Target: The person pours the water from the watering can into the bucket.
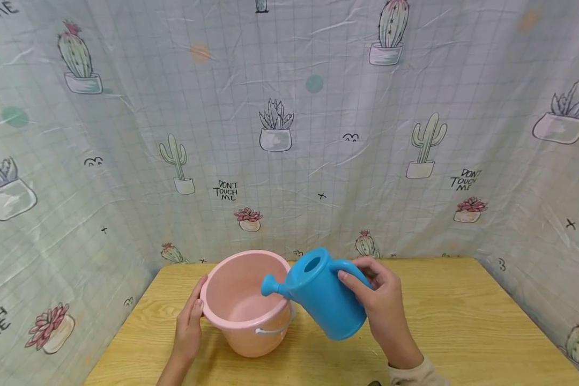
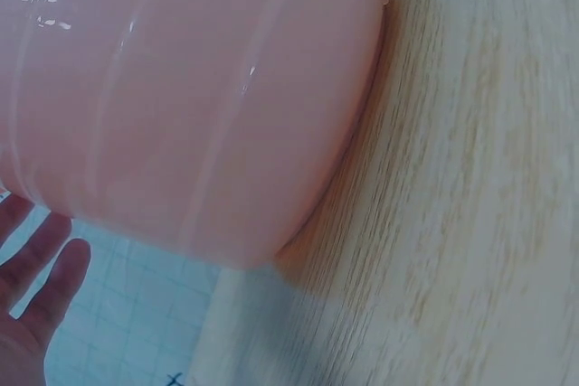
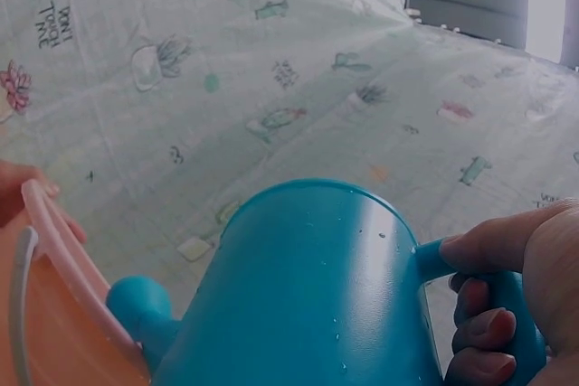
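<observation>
A pink bucket [image 1: 255, 343] with a white handle [image 1: 272, 331] stands on the wooden table. My left hand [image 1: 189, 327] rests against its left side near the rim, fingers fairly straight along the outer wall; the left wrist view shows the fingertips [image 2: 71, 264] right at the pink wall. My right hand [image 1: 377, 287] grips the loop handle of a blue watering can [image 1: 330, 300], fingers curled round it and thumb on top. The can tilts to the left, its spout [image 1: 272, 286] over the bucket's opening. Water drops dot the can's side in the right wrist view.
The wooden table [image 1: 463, 311] stretches out to the right of the can. A cactus-print sheet [image 1: 318, 166] hangs behind the table and along both sides. A small dark object [image 1: 375, 383] shows at the bottom edge of the head view.
</observation>
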The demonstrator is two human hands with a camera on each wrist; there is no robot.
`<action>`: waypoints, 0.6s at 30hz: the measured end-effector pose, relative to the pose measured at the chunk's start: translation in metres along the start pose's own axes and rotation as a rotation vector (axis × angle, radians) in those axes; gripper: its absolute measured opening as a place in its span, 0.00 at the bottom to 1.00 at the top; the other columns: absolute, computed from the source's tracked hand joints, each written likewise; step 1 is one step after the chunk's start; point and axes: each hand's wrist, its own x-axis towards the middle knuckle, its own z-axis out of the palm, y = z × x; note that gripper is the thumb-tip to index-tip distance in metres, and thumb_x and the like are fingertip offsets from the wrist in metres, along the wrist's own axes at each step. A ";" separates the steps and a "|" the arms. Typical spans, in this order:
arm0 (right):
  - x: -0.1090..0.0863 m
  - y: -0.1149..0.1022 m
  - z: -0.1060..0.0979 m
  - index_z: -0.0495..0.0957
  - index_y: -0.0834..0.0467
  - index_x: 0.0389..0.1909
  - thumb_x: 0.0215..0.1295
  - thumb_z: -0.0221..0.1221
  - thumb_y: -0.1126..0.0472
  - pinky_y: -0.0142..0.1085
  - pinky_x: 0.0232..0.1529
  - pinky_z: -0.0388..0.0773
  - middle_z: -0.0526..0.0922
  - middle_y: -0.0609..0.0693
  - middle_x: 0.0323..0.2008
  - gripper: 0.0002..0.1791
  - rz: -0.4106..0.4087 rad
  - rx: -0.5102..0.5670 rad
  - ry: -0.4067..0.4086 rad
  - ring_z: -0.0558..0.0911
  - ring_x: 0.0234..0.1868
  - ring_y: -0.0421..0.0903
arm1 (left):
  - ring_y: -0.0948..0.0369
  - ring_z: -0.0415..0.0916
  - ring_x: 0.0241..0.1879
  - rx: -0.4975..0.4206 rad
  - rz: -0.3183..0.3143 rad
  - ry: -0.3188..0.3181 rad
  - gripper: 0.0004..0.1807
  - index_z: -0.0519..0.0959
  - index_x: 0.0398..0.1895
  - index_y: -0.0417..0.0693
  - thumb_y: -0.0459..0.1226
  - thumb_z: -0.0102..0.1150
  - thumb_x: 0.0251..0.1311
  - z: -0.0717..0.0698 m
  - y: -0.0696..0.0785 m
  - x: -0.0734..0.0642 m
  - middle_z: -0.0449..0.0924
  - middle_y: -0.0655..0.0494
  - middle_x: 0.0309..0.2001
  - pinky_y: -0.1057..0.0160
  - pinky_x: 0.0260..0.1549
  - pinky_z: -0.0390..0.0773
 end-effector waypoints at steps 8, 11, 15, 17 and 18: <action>-0.001 0.002 0.000 0.78 0.65 0.43 0.61 0.64 0.63 0.36 0.44 0.81 0.82 0.45 0.36 0.12 -0.002 0.033 -0.011 0.82 0.38 0.43 | 0.78 0.63 0.65 0.030 0.036 0.001 0.26 0.61 0.73 0.43 0.28 0.31 0.74 0.001 -0.002 -0.001 0.64 0.43 0.70 0.82 0.56 0.67; -0.001 0.002 -0.001 0.77 0.65 0.43 0.61 0.64 0.63 0.35 0.44 0.81 0.83 0.45 0.36 0.13 0.002 0.033 -0.009 0.82 0.38 0.43 | 0.77 0.64 0.65 0.023 0.040 0.001 0.26 0.61 0.73 0.42 0.28 0.31 0.73 0.002 -0.002 -0.001 0.64 0.43 0.70 0.82 0.54 0.69; 0.000 0.001 -0.001 0.77 0.66 0.43 0.61 0.64 0.63 0.36 0.45 0.81 0.83 0.45 0.36 0.13 0.002 0.039 -0.009 0.82 0.39 0.43 | 0.77 0.63 0.66 0.028 0.039 0.002 0.26 0.60 0.73 0.43 0.28 0.31 0.74 0.002 -0.002 0.000 0.64 0.43 0.70 0.82 0.55 0.68; -0.001 0.002 -0.001 0.77 0.66 0.43 0.61 0.64 0.63 0.36 0.45 0.81 0.83 0.45 0.36 0.13 -0.001 0.043 -0.010 0.82 0.39 0.43 | 0.77 0.62 0.66 0.032 0.037 0.000 0.26 0.60 0.73 0.43 0.29 0.31 0.74 0.001 -0.003 0.000 0.63 0.43 0.71 0.82 0.57 0.66; 0.000 0.002 -0.001 0.77 0.66 0.43 0.61 0.64 0.63 0.36 0.45 0.81 0.83 0.45 0.37 0.13 -0.002 0.046 -0.010 0.83 0.39 0.43 | 0.78 0.62 0.67 0.035 0.035 -0.003 0.26 0.60 0.73 0.43 0.29 0.30 0.74 0.001 -0.003 0.001 0.63 0.43 0.71 0.82 0.57 0.66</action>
